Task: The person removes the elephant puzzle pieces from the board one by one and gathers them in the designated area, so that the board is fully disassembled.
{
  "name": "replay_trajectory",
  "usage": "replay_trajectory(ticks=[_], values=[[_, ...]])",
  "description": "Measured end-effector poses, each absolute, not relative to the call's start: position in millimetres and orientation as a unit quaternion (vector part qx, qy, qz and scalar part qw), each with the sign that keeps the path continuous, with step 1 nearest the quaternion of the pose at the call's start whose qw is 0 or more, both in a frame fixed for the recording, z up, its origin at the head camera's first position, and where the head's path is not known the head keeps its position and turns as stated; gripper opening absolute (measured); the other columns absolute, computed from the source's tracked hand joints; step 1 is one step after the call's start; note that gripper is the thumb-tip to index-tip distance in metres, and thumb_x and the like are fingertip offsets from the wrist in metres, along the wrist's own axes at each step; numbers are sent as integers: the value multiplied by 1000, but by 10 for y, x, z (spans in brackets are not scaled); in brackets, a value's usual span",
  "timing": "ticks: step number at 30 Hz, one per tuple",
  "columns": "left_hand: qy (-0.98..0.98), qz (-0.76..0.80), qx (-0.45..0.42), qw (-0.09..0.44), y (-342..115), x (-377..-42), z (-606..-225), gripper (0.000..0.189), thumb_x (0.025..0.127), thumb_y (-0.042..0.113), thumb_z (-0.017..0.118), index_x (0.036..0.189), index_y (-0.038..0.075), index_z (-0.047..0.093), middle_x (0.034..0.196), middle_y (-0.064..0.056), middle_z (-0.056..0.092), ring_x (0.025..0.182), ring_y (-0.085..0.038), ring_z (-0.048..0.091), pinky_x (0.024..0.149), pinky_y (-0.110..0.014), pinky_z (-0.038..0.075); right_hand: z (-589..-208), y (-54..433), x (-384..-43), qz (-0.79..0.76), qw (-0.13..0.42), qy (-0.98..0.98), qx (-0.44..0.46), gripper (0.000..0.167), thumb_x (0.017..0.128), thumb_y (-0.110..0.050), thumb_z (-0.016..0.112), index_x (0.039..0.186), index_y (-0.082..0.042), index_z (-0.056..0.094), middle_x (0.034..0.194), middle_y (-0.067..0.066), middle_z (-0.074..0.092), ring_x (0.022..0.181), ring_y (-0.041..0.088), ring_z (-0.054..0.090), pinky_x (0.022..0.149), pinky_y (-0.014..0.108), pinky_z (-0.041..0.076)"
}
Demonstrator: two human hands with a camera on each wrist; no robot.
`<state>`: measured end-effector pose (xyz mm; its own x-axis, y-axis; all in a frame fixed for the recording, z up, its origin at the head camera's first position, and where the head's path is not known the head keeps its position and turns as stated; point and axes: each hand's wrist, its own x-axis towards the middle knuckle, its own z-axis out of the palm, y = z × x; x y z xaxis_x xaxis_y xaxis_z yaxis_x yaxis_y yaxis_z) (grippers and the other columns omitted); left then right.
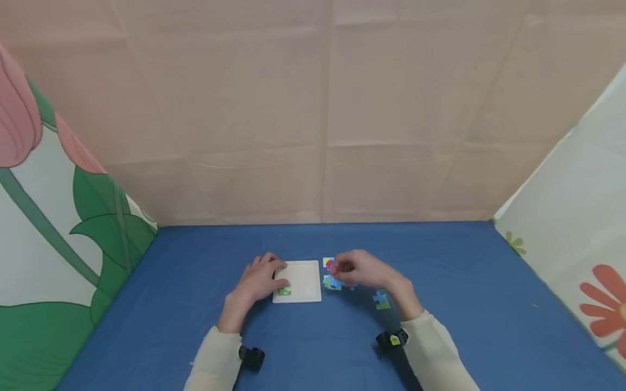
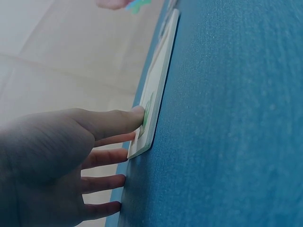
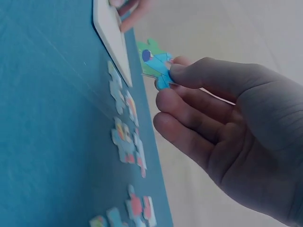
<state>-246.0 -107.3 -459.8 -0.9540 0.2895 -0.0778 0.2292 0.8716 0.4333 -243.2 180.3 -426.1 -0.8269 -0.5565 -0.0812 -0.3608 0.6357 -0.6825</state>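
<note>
A white square puzzle tray lies flat on the blue table. In its near left corner sits a green jigsaw piece. My left hand is at the tray's left side, its thumb resting on that piece and its straight fingers along the edge. Raised above the table to the right of the tray, my right hand pinches a green and blue jigsaw piece between thumb and fingertips. Beneath this hand are several loose jigsaw pieces, partly hidden by it in the head view.
Another loose blue and green piece lies nearer the right forearm. A blue cloth covers the table. Behind rises a beige sheet; printed panels with plants and a red flower stand on either side.
</note>
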Motion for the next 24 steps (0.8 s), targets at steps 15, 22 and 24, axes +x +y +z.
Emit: replay_trajectory(ticks=[15,22,24], values=[[963,221,137,70,-1081,-2465,-4601,46,92,37,70,133,18,63,135,-8,53,122,-31,46,104,-56,36,-4169,2036,-2431,-345,186,889,-236,8,94,-12,66,98,-17,71,86,2,69,70,21,64,62,35,53],[964,218,134,72,-1067,-2468,-4591,46,92,38,70,133,18,64,135,-8,53,122,-31,46,104,-56,36,-4190,2107,-2445,-341,218,881,-245,12,92,-5,65,97,-13,71,85,3,68,67,17,60,66,42,55],[964,220,132,72,-1061,-2464,-4586,46,92,38,71,133,18,64,135,-8,53,122,-31,46,105,-56,36,-4186,2106,-2435,-344,231,878,-240,12,91,-3,64,96,-12,71,87,4,68,68,18,61,67,43,56]])
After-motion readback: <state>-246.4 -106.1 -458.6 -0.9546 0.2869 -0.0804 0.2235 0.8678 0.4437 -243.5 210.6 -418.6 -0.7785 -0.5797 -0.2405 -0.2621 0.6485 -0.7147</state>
